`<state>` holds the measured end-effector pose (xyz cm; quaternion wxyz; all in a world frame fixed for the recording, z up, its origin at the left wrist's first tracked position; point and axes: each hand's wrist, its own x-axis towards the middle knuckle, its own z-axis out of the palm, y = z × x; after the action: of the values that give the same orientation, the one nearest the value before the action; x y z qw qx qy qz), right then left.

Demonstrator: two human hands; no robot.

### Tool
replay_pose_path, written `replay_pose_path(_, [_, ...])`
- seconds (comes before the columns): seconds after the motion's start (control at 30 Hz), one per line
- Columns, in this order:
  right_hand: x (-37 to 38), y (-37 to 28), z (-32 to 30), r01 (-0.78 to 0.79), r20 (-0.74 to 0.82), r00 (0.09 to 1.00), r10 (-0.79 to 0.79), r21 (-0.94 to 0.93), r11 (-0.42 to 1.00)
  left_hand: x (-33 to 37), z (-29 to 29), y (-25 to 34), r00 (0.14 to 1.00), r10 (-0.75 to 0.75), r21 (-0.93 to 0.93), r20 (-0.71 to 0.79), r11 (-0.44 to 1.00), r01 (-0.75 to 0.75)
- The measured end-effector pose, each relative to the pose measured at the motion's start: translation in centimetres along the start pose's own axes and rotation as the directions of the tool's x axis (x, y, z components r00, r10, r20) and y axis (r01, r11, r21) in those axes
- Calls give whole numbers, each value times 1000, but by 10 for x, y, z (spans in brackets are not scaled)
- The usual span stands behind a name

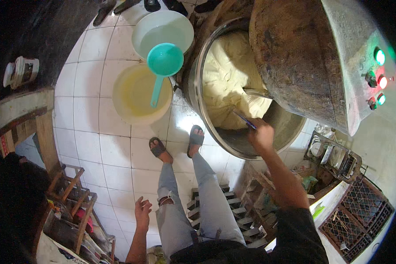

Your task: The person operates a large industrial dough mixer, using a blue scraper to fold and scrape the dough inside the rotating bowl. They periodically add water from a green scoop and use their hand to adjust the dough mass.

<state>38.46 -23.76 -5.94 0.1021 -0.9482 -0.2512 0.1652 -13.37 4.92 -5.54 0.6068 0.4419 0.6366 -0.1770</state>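
My right hand (261,137) is closed around a slim knife-like tool with a blue handle (251,125). Its thin dark blade points into the pale dough (226,66), over the near side of the big steel mixer bowl (202,79); whether it touches the dough I cannot tell. Beside it, a metal mixing hook (258,93) reaches into the dough from under the mixer head (299,57). My left hand (142,212) hangs low beside my left leg, fingers apart, with nothing in it.
A turquoise ladle (165,59) rests across a white basin (141,28) and a tub of yellowish liquid (123,110). Panel lights (383,82) glow on the mixer. A black crate (356,215) stands right; a wooden rack (72,189) stands left.
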Motion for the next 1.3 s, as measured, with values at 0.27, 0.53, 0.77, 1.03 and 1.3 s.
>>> replay_pose_path(0.27, [36, 80, -11, -226, -322, 935, 145, -228, 947, 6, -9, -9, 998, -57, -23, 37, 998, 58])
replay_pose_path(0.53, [-52, 4, -22, -24, -174, 984, 25, 9, 1000, -17, 3, 14, 997, 35, 36, 69, 999, -37])
replay_pose_path(0.77, [31, 89, 15, -289, -240, 948, 211, -362, 886, -1, 19, 6, 994, 46, 23, 101, 999, -48])
replay_pose_path(1.03, [-42, 44, -48, -40, -303, 952, 40, 7, 999, -25, 21, 7, 997, 41, 24, 62, 999, -43])
replay_pose_path(1.3, [19, 71, 52, -166, -153, 979, 134, -222, 961, -11, 48, 19, 989, 73, 48, 131, 996, -80])
